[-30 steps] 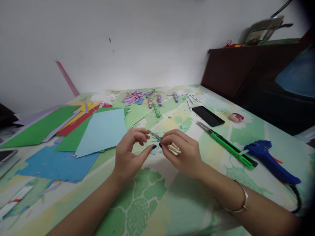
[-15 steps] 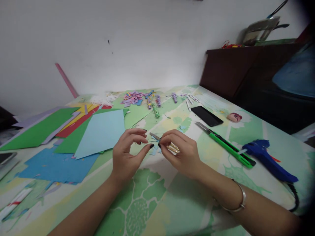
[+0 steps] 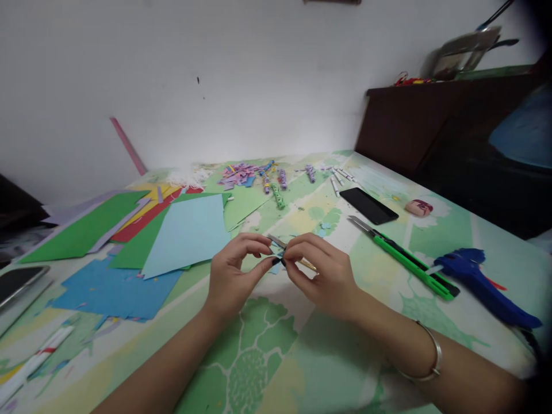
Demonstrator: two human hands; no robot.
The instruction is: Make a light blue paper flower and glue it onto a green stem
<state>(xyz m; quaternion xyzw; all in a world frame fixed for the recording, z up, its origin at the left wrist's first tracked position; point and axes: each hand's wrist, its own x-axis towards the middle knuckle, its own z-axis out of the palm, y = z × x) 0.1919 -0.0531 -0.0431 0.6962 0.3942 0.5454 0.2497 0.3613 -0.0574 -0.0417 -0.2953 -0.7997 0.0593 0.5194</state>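
My left hand (image 3: 241, 270) is curled, its thumb tip meeting the fingertips of my right hand. My right hand (image 3: 321, 273) is pinched closed. Whatever lies between the fingertips is too small to make out. Just behind the fingers are scissors (image 3: 276, 241), blades pointing left and away, their gold-coloured handles (image 3: 308, 264) partly hidden by my right hand. Small light-blue paper scraps (image 3: 325, 229) lie beyond my right hand, with others around the scissors. A light-blue paper sheet (image 3: 190, 236) is just left of my left hand.
Coloured sheets and blue paper (image 3: 116, 287) cover the left side, near a phone (image 3: 21, 284). Patterned paper rolls (image 3: 278, 196) and paper strips (image 3: 239, 174) sit at the back. On the right are a black phone (image 3: 368, 205), a green utility knife (image 3: 409, 261) and a blue glue gun (image 3: 487, 287).
My hands have come together, left thumb now touching the right fingertips. The whole view has shifted slightly, so the table things appear further right.
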